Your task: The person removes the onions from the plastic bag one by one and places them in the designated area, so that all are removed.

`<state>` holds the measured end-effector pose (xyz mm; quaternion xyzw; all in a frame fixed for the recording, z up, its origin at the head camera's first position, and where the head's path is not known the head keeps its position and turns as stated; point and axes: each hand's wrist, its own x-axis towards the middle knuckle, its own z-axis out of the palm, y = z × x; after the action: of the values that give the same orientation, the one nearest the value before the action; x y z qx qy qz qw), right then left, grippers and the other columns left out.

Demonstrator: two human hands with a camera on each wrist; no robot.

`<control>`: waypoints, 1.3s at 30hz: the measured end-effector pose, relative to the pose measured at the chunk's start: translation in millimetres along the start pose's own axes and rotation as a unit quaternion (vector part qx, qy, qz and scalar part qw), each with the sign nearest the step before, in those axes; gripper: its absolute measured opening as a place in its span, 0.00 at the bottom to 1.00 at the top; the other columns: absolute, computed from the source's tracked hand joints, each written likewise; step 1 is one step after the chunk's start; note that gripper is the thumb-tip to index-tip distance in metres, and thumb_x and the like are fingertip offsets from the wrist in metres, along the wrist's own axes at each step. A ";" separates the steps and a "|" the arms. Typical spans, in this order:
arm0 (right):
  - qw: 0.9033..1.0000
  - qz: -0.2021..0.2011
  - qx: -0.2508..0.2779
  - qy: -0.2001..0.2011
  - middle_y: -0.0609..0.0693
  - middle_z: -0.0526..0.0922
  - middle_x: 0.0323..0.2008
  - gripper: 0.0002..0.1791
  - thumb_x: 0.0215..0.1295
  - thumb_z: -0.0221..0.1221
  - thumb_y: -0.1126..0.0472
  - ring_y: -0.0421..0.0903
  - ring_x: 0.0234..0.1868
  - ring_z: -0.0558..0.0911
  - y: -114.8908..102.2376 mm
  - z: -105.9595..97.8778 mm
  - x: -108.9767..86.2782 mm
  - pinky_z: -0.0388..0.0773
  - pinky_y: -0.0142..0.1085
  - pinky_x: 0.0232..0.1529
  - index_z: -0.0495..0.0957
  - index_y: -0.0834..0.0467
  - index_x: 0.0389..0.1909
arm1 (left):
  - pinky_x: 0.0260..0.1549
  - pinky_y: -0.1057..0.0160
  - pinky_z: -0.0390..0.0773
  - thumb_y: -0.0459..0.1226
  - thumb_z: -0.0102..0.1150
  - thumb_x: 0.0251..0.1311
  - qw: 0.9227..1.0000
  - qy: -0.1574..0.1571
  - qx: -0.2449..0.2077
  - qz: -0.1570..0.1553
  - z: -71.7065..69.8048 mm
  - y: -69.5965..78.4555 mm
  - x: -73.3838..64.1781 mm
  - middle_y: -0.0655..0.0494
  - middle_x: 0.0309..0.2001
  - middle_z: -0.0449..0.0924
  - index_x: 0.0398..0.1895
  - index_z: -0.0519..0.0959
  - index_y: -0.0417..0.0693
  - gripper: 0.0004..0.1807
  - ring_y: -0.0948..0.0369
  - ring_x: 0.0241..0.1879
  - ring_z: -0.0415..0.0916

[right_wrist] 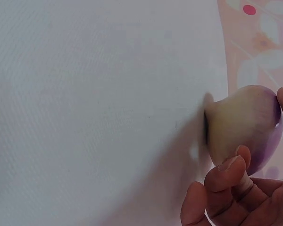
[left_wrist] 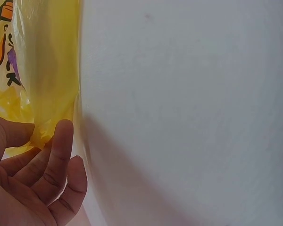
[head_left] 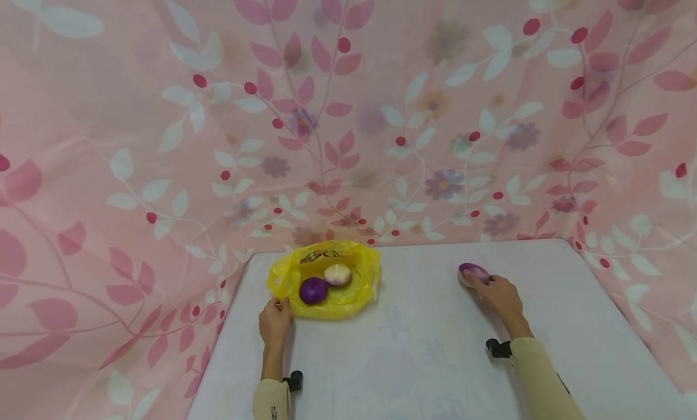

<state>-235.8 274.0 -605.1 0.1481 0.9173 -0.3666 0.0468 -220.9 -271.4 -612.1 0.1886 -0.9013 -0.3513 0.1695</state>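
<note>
A yellow plastic bag (head_left: pixel 339 311) lies with its mouth wide toward the camera at the back left of the table. Inside it sit a deep purple turnip (head_left: pixel 313 291) and a mostly white turnip (head_left: pixel 337 275). My left hand (head_left: pixel 274 323) pinches the bag's near left edge between thumb and fingers; the left wrist view shows the bunched yellow film (left_wrist: pixel 45 134) there. Over at the back right, my right hand (head_left: pixel 502 297) holds a purple-and-white turnip (right_wrist: pixel 245 125) between thumb and fingers. It is at or just above the tabletop; I cannot tell if it touches.
A white cloth (head_left: pixel 403 347) covers the table. Pink floral fabric (head_left: pixel 370 135) hangs behind the table and along its sides. A black wrist camera (head_left: pixel 294 381) is on the left arm, and another black camera (head_left: pixel 497 348) on the right.
</note>
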 end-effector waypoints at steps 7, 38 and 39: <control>1.000 0.000 -0.011 -0.007 0.76 0.63 0.65 0.63 0.57 0.44 0.18 0.73 0.62 0.66 -4.6 -5.9 -4.8 0.67 0.63 0.55 0.59 0.75 0.67 | 0.23 0.58 0.71 0.43 0.57 0.67 1.000 0.004 0.003 0.005 -1.1 2.4 -1.5 0.54 0.21 0.83 0.30 0.80 0.41 0.14 0.57 0.21 0.78; 0.990 -0.087 0.046 0.098 0.55 0.82 0.36 0.47 0.59 0.58 0.29 0.52 0.35 0.78 -35.2 -0.3 -36.4 0.71 0.39 0.29 0.66 0.59 0.68 | 0.19 0.59 0.70 0.39 0.57 0.68 1.000 0.005 -0.012 0.008 -2.6 7.7 -6.0 0.53 0.19 0.81 0.30 0.79 0.40 0.12 0.58 0.18 0.76; 0.990 -0.089 0.051 0.097 0.54 0.82 0.36 0.47 0.59 0.59 0.29 0.52 0.35 0.78 -37.1 0.8 -38.5 0.70 0.40 0.30 0.66 0.59 0.68 | 0.19 0.60 0.70 0.40 0.57 0.67 1.000 0.004 -0.010 0.006 -2.7 7.5 -6.0 0.54 0.19 0.81 0.29 0.79 0.40 0.12 0.58 0.18 0.76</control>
<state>-210.6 238.9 -573.7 0.1025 0.9073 -0.3993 -0.0825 -216.1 -265.1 -606.1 0.1826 -0.8981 -0.3586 0.1777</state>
